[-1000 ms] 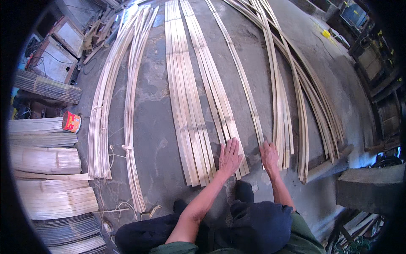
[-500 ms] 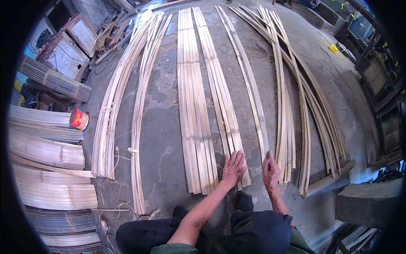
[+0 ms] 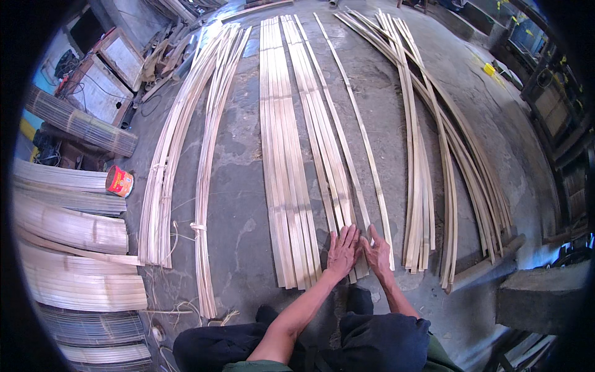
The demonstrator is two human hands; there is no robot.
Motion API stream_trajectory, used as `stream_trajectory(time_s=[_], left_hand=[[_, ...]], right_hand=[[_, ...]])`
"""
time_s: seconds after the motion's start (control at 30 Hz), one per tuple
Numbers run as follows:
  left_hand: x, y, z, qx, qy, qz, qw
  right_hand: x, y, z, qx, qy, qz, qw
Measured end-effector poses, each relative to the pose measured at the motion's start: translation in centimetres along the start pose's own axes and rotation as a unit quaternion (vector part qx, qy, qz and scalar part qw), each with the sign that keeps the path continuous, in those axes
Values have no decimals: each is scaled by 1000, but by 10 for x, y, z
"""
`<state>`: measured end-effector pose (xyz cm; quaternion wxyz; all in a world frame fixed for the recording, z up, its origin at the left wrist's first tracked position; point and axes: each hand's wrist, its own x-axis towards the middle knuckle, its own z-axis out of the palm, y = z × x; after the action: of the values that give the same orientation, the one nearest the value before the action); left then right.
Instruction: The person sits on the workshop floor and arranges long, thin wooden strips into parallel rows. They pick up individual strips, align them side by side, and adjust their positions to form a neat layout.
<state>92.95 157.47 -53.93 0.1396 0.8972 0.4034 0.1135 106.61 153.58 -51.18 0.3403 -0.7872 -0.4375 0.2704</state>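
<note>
Long pale bamboo strips lie lengthwise on the floor in front of me. My left hand rests flat, fingers stretched out, across the near ends of a narrow group of strips. Close beside it, my right hand has its thumb and fingers at the near end of a single bamboo strip, which lies along the group's right edge. That strip's tip is partly hidden by my hands. Another lone strip runs just to the right, passing by my right hand. A wider panel of strips lies to the left.
Tied bundles of thin strips lie at the left, near a red tin and stacked slat panels. Loose strips cross at the right, their near ends by a round pole. A concrete block stands at the lower right.
My right hand has moved left, up to my left hand. One of the two strips at the right has shifted left against the group. My left hand stays on the group's near ends.
</note>
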Motion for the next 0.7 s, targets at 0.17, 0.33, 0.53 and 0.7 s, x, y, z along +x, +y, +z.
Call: stream_trajectory(time_s=[0.17, 0.33, 0.53, 0.7], left_hand=[[3, 6, 2, 14, 0, 5, 1000], [2, 3, 4, 14, 2, -5, 1000], [6, 9, 4, -19, 9, 0, 1000], [5, 7, 4, -27, 10, -7, 1000]], right_hand=[[7, 40, -9, -116, 51, -57, 990], [5, 28, -13, -73, 59, -99, 991], [4, 46, 8, 9, 13, -64, 998], [4, 29, 3, -57, -20, -32, 998]])
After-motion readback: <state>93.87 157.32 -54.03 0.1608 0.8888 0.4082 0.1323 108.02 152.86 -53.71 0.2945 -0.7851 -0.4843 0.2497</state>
